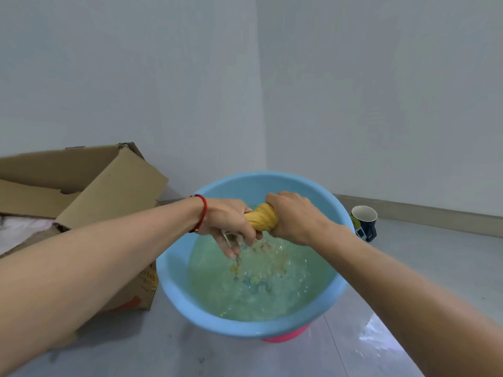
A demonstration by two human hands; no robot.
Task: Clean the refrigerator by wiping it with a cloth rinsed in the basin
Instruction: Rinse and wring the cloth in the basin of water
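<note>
Two bare forearms reached in from the lower corners of the frame and met over the basin [174,270]. Between the hands, at the centre of the frame, was the cloth [262,216], yellow and twisted into a tight roll, held above the water and not touching it. At its left end, the left hand [228,221] had its fingers [246,231] wrapped around the cloth, though a couple of them pointed loosely down toward the water. At its right end, the right hand [295,216] was clenched hard around the cloth in a fist. Water ran off the left fingers, and the surface below was ruffled and splashing.

A red bangle [202,213] sat on the left wrist.

Blue, round and about half full of greenish water, the basin stood on the grey floor [424,268], with something pink [285,336] showing under its near rim.

An open cardboard box [114,191] lay left of the basin, just beside it, its flaps up. A dark mug [364,220] with a white inside stood on the floor just right of the basin, near the baseboard. Pale walls filled the upper half of the frame.
</note>
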